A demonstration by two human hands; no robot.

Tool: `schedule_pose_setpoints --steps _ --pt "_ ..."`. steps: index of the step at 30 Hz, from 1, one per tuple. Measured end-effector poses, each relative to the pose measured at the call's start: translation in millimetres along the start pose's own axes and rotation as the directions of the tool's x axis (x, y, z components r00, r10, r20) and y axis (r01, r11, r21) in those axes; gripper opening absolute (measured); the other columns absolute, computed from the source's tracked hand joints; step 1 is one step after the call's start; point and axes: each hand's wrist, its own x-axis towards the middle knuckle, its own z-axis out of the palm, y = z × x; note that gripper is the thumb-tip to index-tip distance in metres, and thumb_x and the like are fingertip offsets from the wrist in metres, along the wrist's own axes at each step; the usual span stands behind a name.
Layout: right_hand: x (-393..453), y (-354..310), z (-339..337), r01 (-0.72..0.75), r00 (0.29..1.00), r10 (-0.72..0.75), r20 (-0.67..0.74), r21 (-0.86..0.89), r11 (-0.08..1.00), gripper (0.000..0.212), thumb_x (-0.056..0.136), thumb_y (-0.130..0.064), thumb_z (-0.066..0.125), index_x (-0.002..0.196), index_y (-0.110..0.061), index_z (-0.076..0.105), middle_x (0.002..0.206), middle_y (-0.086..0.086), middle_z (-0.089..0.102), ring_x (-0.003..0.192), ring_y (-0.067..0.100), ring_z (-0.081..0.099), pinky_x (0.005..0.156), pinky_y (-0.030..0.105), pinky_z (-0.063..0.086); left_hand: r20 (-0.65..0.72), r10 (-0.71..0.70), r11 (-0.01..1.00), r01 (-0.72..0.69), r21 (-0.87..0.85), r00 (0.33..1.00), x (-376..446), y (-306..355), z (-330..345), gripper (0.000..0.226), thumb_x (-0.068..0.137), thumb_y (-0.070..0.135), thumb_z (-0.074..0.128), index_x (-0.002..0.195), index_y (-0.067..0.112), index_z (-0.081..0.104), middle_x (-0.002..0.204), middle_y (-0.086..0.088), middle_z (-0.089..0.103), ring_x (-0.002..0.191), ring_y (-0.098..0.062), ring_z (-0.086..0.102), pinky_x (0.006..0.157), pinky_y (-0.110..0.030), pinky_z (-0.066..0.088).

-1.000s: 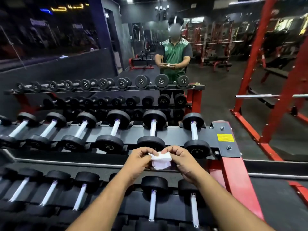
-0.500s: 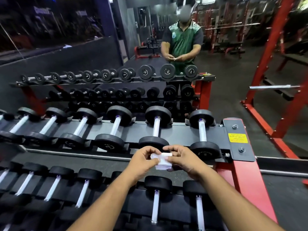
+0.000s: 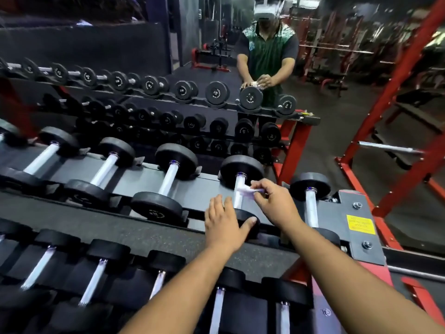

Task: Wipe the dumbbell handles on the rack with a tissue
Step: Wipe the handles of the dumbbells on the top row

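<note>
the right hand [image 3: 277,203] pinches a crumpled white tissue [image 3: 248,189] between thumb and fingers [image 3: 261,186] and lays it against the pale handle [image 3: 238,191] of a dumbbell on the upper tier of the rack [image 3: 361,237] — the second dumbbell from the rack's right end. the left hand [image 3: 224,225] rests on that same dumbbell's near black head [image 3: 248,221], fingers fairly straight over the top, thumb along its right side. to the right sits the last dumbbell [image 3: 310,203], beside a grey end plate with a yellow label [image 3: 360,224]. more dumbbells run off to the left and fill the lower tier [image 3: 101,273]. beyond the rack, a mirror shows the person [image 3: 267,56] in a green shirt — hands on a dumbbell there too.
</note>
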Motion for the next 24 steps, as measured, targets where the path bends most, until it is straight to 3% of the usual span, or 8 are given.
schedule_pose_setpoints --steps 4,6,9,12,13,18,22,24 --pt "23.4 15.9 20.5 0.128 0.991 -0.119 0.061 -0.189 0.974 0.022 0.096 -0.021 0.054 0.117 -0.023 0.058 0.106 0.004 0.072 0.093 0.031 0.068 0.074 0.043 0.054 -0.007 -0.053 0.998 0.053 -0.022 0.999 -0.5 6.4 4.7 0.099 0.093 0.072 0.041 0.161 0.012 0.001 0.168 -0.015 -0.009 0.156 -0.029 -0.008 0.127 -0.043 0.004" --pt "30.5 26.4 28.6 0.225 0.956 -0.167 0.241 -0.236 0.945 0.043 0.095 -0.018 0.052 0.134 -0.034 0.052 0.126 0.0 0.067 0.108 0.029 0.066 0.087 0.04 0.054 -0.015 -0.08 0.997 0.08 -0.002 0.997 -7.2 9.9 6.8 0.1 0.094 0.073 0.039 0.161 0.01 -0.003 0.168 -0.015 -0.012 0.156 -0.029 -0.008 0.126 -0.042 0.005" --pt "42.7 43.4 31.9 0.523 0.758 -0.347 0.552 -0.199 0.829 0.056 0.091 -0.011 0.059 0.142 -0.033 0.054 0.153 -0.011 0.044 0.139 0.012 0.045 0.108 0.024 0.036 -0.01 -0.079 0.996 0.079 0.04 0.997 -10.8 12.6 7.7 0.098 0.097 0.069 0.036 0.16 0.008 -0.006 0.167 -0.016 -0.014 0.155 -0.028 -0.012 0.125 -0.039 -0.002" --pt "59.8 63.4 24.5 0.805 0.504 -0.536 0.677 -0.144 0.575 0.052 0.094 -0.007 0.055 0.144 -0.024 0.053 0.155 -0.002 0.043 0.145 0.019 0.037 0.116 0.036 0.029 0.06 -0.123 0.991 0.119 0.06 0.991 -7.3 19.3 5.9 0.098 0.098 0.067 0.037 0.159 0.009 -0.014 0.166 -0.016 -0.021 0.154 -0.029 -0.018 0.126 -0.041 -0.004" --pt "66.0 68.4 24.0 0.835 0.475 -0.552 0.685 -0.153 0.529 0.056 0.094 -0.004 0.053 0.147 -0.023 0.049 0.157 -0.001 0.04 0.147 0.02 0.033 0.117 0.042 0.028 0.084 -0.143 0.989 0.138 0.056 0.986 -5.0 21.4 4.1 0.099 0.098 0.067 0.039 0.158 0.011 -0.017 0.165 -0.016 -0.022 0.154 -0.029 -0.019 0.126 -0.042 -0.004" --pt "67.8 67.3 30.4 0.697 0.658 -0.384 0.648 -0.33 0.636 0.065 0.101 -0.007 0.037 0.159 -0.024 0.013 0.168 -0.006 0.001 0.154 0.015 0.001 0.122 0.049 0.018 0.145 -0.199 0.979 0.192 0.063 0.969 -0.6 27.0 -3.4 0.104 0.095 0.067 0.044 0.157 0.015 -0.021 0.164 -0.017 -0.026 0.153 -0.03 -0.021 0.125 -0.044 -0.004" --pt "49.5 70.8 28.3 0.792 0.496 -0.455 0.74 -0.171 0.586 0.06 0.103 -0.009 0.039 0.158 -0.028 0.021 0.166 -0.006 0.013 0.153 0.012 0.009 0.123 0.041 0.012 0.178 -0.219 0.975 0.208 0.078 0.959 0.2 29.5 -6.3 0.106 0.095 0.068 0.046 0.157 0.016 -0.023 0.164 -0.016 -0.027 0.153 -0.03 -0.021 0.124 -0.043 -0.003" --pt "57.0 74.3 22.3 0.792 0.529 -0.446 0.722 -0.23 0.566 0.063 0.102 -0.009 0.036 0.159 -0.031 0.017 0.166 -0.01 0.008 0.153 0.009 0.006 0.123 0.044 0.007 0.198 -0.232 0.972 0.222 0.074 0.952 1.8 31.7 -9.1 0.107 0.095 0.067 0.047 0.157 0.016 -0.023 0.164 -0.016 -0.026 0.153 -0.03 -0.02 0.124 -0.044 -0.002"
